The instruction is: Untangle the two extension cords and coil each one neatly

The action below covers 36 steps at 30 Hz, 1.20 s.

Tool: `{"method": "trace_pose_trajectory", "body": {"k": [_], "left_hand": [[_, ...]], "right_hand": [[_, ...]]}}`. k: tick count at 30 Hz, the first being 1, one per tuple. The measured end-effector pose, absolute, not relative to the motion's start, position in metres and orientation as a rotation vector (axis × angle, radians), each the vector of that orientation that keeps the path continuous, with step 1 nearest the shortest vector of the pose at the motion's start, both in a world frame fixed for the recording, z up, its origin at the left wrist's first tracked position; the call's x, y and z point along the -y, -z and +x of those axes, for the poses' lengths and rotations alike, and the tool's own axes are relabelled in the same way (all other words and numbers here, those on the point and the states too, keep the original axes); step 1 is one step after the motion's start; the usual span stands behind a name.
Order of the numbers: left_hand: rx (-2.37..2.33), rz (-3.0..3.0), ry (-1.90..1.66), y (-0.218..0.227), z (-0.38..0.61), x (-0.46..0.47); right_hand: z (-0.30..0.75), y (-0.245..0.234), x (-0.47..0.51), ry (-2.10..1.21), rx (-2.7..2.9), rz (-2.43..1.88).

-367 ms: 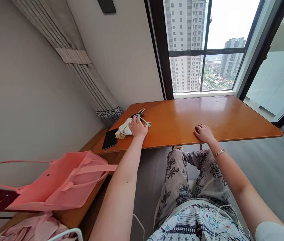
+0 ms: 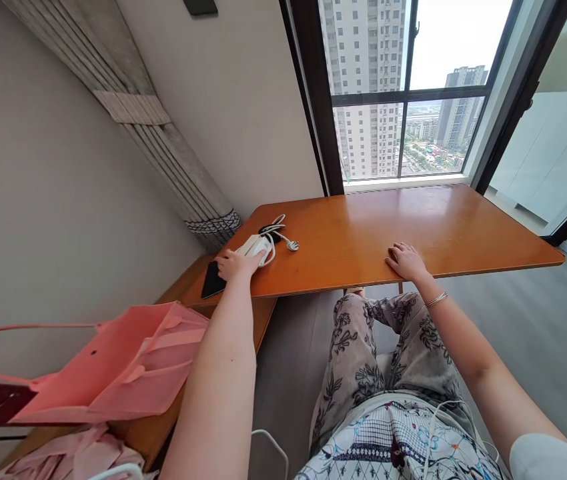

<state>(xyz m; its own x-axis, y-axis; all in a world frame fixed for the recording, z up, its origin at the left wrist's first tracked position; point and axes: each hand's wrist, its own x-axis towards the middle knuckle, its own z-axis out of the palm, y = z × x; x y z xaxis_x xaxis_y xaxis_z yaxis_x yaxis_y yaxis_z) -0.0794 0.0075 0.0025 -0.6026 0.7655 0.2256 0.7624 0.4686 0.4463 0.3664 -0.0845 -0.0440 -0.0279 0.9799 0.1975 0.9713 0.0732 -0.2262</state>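
Left hand: grip spread, thumb apart from the fingers, straddling the near end of a cream block. Whether the block is pinched or merely covered, cannot tell; part of it is hidden by the hand. Thumb lies toward the white cable; fingers reach over the edge of a flat black case, contact there unclear.

Block location: left part of the table, near the front edge. Cable loops beside and beyond it, ending in a plug that lies on the wood to the right. A small black item sits under the loops; type not resolved.

Right hand: grip loosely spread, palm down, fingers slightly bent, resting on the table near its front edge, well apart from the block. Metal bracelet on that wrist.

Farther out: pink bag on a lower wooden surface at left, pink cloth below it. Gathered curtain beyond the table's left end; window behind, tall buildings outside.
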Motion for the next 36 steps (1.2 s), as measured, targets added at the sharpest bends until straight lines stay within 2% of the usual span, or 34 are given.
{"method": "trace_pose_trajectory", "body": {"k": [4, 21, 30, 33, 36], "left_hand": [[-2.665, 1.243, -0.653, 0.000, -0.082, -0.011], [-2.388, 1.176, -1.072, 0.006, -0.051, -0.015], [-2.052, 1.539, -1.263, 0.012, 0.005, -0.013], [-1.921, 1.630, -1.277, 0.017, 0.034, -0.004], [-1.785, 1.727, -1.295, 0.025, 0.066, 0.009]], "right_hand": [[0.366, 0.044, 0.085, -0.039, 2.060, -1.958], [0.365, 0.041, 0.086, -0.048, 2.053, -1.968], [0.365, 0.041, 0.087, -0.068, 2.048, -1.951], [0.367, 0.041, 0.085, -0.160, 1.991, -1.866], [0.364, 0.042, 0.078, -0.390, 1.833, -1.690]]}}
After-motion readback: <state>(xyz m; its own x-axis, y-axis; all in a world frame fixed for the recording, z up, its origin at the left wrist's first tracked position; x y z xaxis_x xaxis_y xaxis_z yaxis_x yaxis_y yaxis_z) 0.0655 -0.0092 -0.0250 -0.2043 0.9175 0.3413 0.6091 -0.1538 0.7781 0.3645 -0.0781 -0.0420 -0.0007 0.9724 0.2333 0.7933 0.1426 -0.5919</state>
